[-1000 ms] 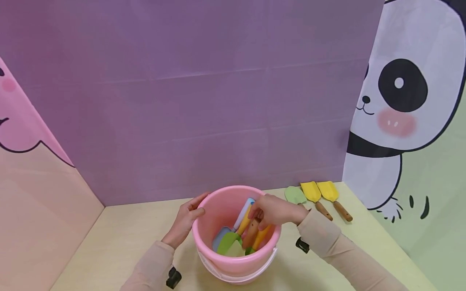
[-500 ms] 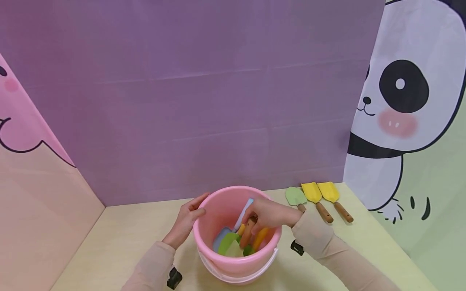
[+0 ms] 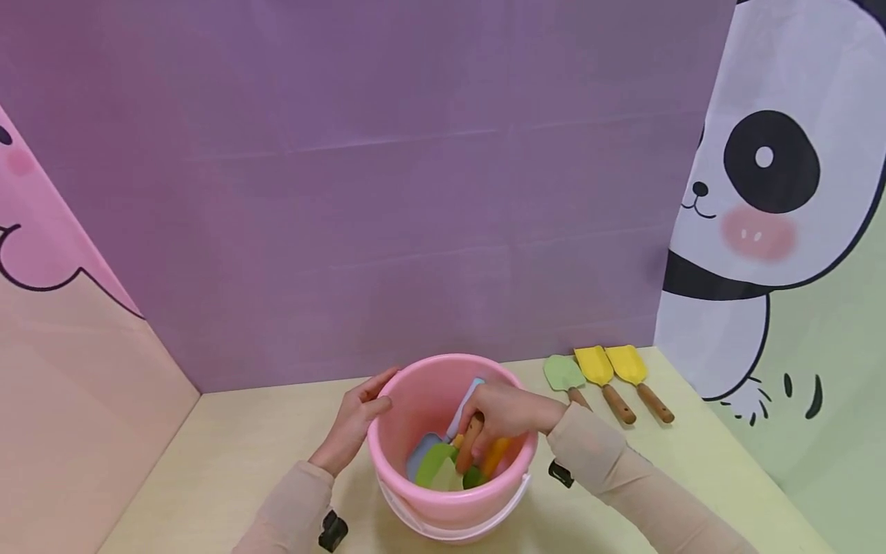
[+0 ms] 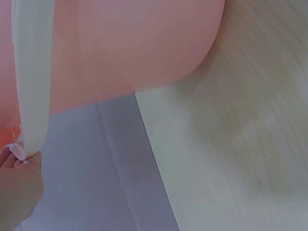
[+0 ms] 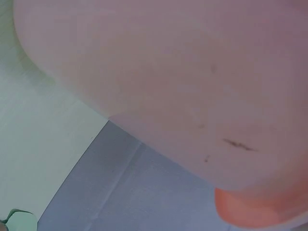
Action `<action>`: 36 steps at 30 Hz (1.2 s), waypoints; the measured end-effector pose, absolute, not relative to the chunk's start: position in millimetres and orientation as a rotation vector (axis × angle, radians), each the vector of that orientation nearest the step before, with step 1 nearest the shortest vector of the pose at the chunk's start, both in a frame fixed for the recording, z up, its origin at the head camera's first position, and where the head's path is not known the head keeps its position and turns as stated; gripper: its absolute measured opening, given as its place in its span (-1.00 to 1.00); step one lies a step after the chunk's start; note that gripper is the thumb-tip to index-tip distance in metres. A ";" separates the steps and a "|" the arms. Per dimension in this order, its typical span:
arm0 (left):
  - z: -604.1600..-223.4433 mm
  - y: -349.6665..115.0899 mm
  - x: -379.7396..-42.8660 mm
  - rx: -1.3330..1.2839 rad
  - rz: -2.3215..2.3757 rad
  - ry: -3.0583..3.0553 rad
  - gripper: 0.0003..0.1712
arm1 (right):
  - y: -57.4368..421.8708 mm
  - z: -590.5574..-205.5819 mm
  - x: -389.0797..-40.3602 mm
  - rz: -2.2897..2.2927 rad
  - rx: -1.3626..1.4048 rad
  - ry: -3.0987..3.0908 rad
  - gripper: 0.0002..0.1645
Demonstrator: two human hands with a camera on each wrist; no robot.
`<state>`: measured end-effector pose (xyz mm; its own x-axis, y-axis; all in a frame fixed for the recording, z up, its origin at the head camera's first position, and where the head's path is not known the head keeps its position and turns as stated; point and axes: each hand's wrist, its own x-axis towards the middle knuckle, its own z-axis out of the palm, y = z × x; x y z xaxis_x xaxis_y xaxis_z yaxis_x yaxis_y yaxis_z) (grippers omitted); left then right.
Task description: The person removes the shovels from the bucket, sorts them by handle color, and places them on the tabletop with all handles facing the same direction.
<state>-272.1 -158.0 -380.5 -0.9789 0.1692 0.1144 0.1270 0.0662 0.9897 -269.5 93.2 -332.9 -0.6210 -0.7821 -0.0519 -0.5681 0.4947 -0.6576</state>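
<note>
A pink bucket [image 3: 450, 500] stands on the table with several toy garden tools inside. My left hand [image 3: 353, 423] grips its left rim, thumb over the edge and fingers outside. In the left wrist view, that hand [image 4: 19, 187] shows beside the white bail handle [image 4: 33, 77]. My right hand [image 3: 508, 412] reaches in over the right rim and holds a brown wooden handle [image 3: 469, 450]; I cannot tell which tool head belongs to it. Around it lie a green blade [image 3: 434, 462], a blue-grey shovel [image 3: 422, 452] and a yellow handle [image 3: 494, 455]. The right wrist view shows mostly bucket wall [image 5: 159, 82].
Right of the bucket, two yellow shovels [image 3: 594, 365] with wooden handles and a light green one [image 3: 564, 372] lie at the table's [image 3: 263, 454] back. A purple wall [image 3: 388, 192] rises behind, with a panda-printed panel [image 3: 754, 308] on the right.
My right hand has moved slightly left and lower into the bucket, and the wooden handle has shifted left and tilted more upright. My left hand stays on the rim.
</note>
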 end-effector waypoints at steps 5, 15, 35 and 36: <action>-380.2 -158.0 -272.0 0.317 2.096 2.277 -0.38 | 92.4 -332.2 -269.3 -0.844 -1.115 2.399 -0.74; -379.8 -158.4 -270.8 0.321 2.092 2.291 -0.39 | 94.0 -327.8 -268.6 -0.836 -1.156 2.420 -0.74; -379.1 -157.1 -272.0 0.303 2.069 2.301 -0.38 | 128.1 -291.0 -261.4 -0.874 -1.088 2.582 -0.74; -379.1 -156.9 -272.1 0.306 2.070 2.298 -0.38 | 129.6 -289.7 -260.8 -0.884 -1.085 2.582 -0.73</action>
<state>-272.1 -156.9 -379.1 -0.9800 0.1678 0.1067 0.1236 0.0938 0.9879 -260.8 129.6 -289.7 -0.7090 -0.7040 0.0412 -0.5815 0.5506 -0.5989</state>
